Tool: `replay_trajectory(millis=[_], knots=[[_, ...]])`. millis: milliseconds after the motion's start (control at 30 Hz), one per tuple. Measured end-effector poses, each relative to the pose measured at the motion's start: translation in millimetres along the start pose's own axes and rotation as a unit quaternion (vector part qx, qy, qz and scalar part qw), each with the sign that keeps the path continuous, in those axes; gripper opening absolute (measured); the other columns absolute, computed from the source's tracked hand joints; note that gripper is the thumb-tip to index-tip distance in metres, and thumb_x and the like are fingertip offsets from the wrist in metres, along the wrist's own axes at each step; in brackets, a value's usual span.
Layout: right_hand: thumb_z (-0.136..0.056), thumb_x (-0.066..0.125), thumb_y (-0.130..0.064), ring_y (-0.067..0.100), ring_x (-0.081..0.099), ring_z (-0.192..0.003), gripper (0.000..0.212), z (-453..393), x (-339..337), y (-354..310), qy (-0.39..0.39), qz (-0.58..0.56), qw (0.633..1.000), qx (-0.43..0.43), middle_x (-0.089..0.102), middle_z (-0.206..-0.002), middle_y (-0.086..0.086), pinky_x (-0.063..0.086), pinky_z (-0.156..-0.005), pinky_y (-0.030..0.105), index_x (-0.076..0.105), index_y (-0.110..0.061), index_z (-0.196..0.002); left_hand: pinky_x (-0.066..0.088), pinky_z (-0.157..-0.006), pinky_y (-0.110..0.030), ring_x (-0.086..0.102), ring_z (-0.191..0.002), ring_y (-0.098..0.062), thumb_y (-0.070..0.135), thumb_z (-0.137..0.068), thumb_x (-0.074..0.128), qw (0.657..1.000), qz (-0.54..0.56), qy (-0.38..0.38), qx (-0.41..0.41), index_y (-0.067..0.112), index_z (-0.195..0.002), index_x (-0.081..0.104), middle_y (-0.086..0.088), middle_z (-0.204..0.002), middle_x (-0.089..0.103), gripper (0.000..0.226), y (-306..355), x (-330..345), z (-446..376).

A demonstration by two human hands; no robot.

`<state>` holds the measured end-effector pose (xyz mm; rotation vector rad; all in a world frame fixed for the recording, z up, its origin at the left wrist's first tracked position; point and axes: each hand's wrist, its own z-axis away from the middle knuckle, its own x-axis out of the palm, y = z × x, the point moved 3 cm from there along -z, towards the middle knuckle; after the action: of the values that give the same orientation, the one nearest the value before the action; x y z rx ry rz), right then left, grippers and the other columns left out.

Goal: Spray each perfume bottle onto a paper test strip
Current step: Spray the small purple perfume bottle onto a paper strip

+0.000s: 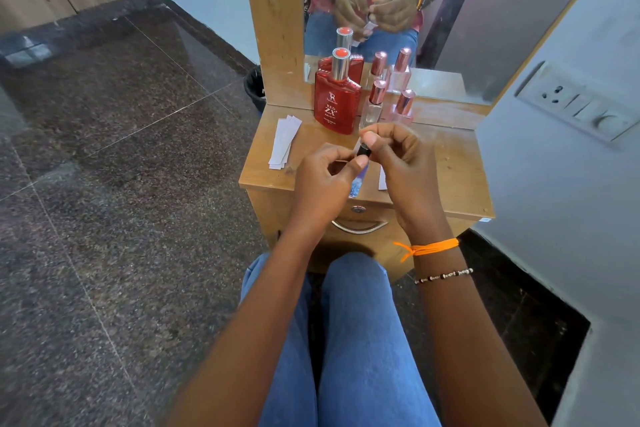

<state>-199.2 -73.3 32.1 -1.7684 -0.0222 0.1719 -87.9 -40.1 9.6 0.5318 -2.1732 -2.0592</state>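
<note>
A small wooden dressing table (450, 163) carries a red perfume bottle (336, 100) at its back; 2 rose-capped clear bottles (375, 104) stand right of it, paper test strips (284, 142) left.

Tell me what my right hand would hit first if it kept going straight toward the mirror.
Probably the clear bottle with the rose-gold cap, standing just beyond the right hand; depth is hard to judge.

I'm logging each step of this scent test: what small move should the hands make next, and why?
Probably pull the dark cap off: the right hand pinches it while the left hand holds the small bottle, and no strip is in hand yet.
</note>
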Motion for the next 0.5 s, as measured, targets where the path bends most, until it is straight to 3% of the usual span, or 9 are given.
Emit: replay_trajectory(millis=[67, 200, 333, 433, 500], knots=[[-0.084, 0.06, -0.023, 0.035, 0.064, -0.077, 0.008, 0.2, -0.4, 0.3, 0.005, 0.017, 1.0, -0.012, 0.068, -0.077, 0.01, 0.055, -0.08, 0.052, 0.067, -0.02, -0.084, 0.053, -0.085, -0.039, 0.064, -0.092, -0.02, 0.018, -0.086, 0.063, 1.0, -0.003, -0.001, -0.002, 0.007, -0.096, 0.069, -0.003, -0.094, 0.066, 0.015, -0.9, 0.5, 0.0], [-0.089, 0.056, -0.021, 0.014, 0.058, -0.065, 0.01, -0.4, -3.0, -3.3, 0.026, 0.007, 0.999, -0.02, 0.06, -0.068, 0.0, 0.055, -0.069, 0.037, 0.062, -0.017, -0.083, 0.053, -0.086, -0.039, 0.064, -0.092, -0.018, 0.016, -0.085, 0.064, 1.0, 0.009, 0.005, -0.012, 0.011, -0.094, 0.069, 0.001, -0.093, 0.066, 0.011, -3.8, -0.3, 2.4], [-0.092, 0.057, -0.016, 0.011, 0.061, -0.07, 0.009, -2.0, -2.7, -4.3, 0.029, 0.013, 0.999, -0.02, 0.061, -0.073, -0.002, 0.056, -0.07, 0.029, 0.062, -0.01, -0.09, 0.054, -0.084, -0.036, 0.065, -0.093, -0.016, 0.021, -0.085, 0.065, 1.0, 0.013, 0.021, -0.019, 0.013, -0.096, 0.069, -0.001, -0.094, 0.068, 0.014, -3.8, -1.3, 1.9], [-0.097, 0.047, -0.01, 0.011, 0.06, -0.076, 0.01, -3.2, -1.2, -0.9, 0.019, -0.006, 1.0, 0.008, 0.062, -0.081, 0.001, 0.056, -0.074, 0.027, 0.056, -0.007, -0.094, 0.054, -0.082, -0.03, 0.064, -0.091, -0.012, 0.024, -0.085, 0.066, 0.999, 0.016, 0.031, -0.035, 0.014, -0.095, 0.069, 0.002, -0.092, 0.068, 0.015, -5.3, -1.9, 1.4], [-0.097, 0.035, -0.001, 0.01, 0.054, -0.07, 0.019, -1.1, -1.1, 1.9, 0.028, -0.058, 0.997, 0.032, 0.054, -0.076, 0.003, 0.053, -0.071, 0.023, 0.052, -0.007, -0.09, 0.053, -0.079, -0.025, 0.064, -0.09, -0.009, 0.025, -0.084, 0.066, 0.998, 0.028, 0.036, -0.05, 0.014, -0.095, 0.07, 0.002, -0.092, 0.068, 0.016, -7.3, -1.7, 3.0]])
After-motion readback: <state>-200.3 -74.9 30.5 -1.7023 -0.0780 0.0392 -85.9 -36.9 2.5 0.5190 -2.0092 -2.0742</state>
